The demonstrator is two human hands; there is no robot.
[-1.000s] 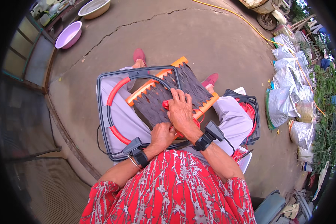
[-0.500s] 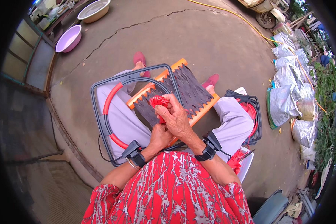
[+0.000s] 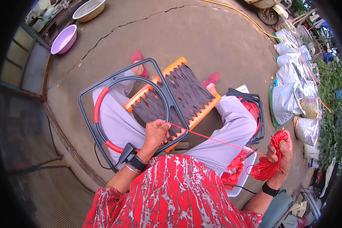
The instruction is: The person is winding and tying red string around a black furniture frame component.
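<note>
My left hand (image 3: 157,133) is closed at the lower right of a dark grey plastic frame (image 3: 114,79), pinching a red cord (image 3: 212,142) against its inner ring. Sections of that ring are covered with tight red cord wrapping (image 3: 98,104). The frame leans tilted over my left thigh. Far out to the right, my right hand (image 3: 284,155) grips a loose bundle of red cord (image 3: 268,169), with part hanging below the fingers. Between both hands the cord runs taut across my lap. The left fingertips partly hide the point where cord meets ring.
An orange stool (image 3: 205,110) with dark woven straps stands between my feet. By my right leg are stacked dark frames (image 3: 260,114) and a white tub (image 3: 235,192) with red cord. White sacks (image 3: 287,100) line the right side; a purple basin (image 3: 64,40) sits far left.
My right hand has swung from beside the left hand out to the far right with the cord bundle, drawing the cord straight. The left hand has taken its place at the ring; the frame shifted slightly left.
</note>
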